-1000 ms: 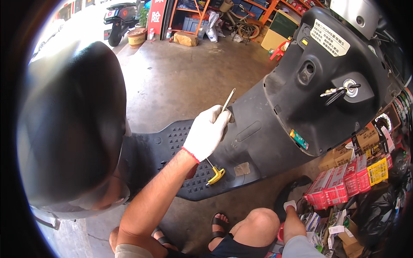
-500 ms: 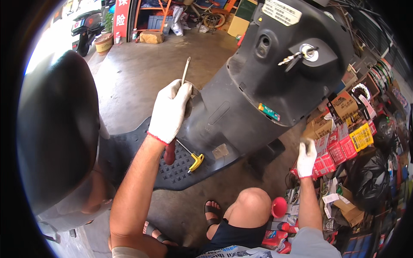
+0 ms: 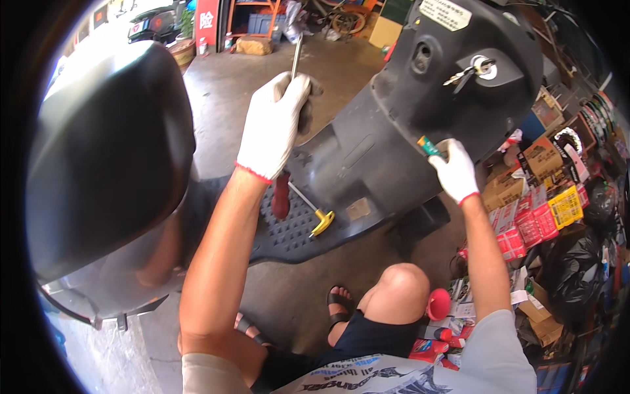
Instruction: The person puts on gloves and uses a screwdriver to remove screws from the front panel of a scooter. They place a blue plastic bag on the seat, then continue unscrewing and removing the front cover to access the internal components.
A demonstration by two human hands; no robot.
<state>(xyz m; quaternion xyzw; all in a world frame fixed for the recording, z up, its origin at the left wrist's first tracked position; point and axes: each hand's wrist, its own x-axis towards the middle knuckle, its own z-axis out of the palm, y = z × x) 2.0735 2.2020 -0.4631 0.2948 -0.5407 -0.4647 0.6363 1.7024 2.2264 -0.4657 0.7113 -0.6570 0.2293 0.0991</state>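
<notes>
My gloved left hand (image 3: 269,118) grips a slim metal tool (image 3: 296,56), shaft upward, above the black scooter's footboard (image 3: 262,241). A red handle (image 3: 281,200) shows below that hand; its other end is hidden. A yellow-handled T-wrench (image 3: 322,222) lies on the footboard. My gloved right hand (image 3: 454,171) has closed round a small teal-and-yellow item (image 3: 428,146) at the lower edge of the scooter's front panel (image 3: 459,108). Keys (image 3: 459,75) hang from the lock higher on that panel.
The black seat (image 3: 108,164) fills the left. Stacked red cartons (image 3: 525,223), black bags (image 3: 571,276) and a red funnel (image 3: 438,303) crowd the right below. Orange shelving (image 3: 252,16), a brown block (image 3: 253,45) and a parked scooter (image 3: 154,23) are at the back.
My right hand has risen from the lower right to the front panel and taken hold of the teal-and-yellow item. My left hand still holds the metal tool upright. The view has shifted.
</notes>
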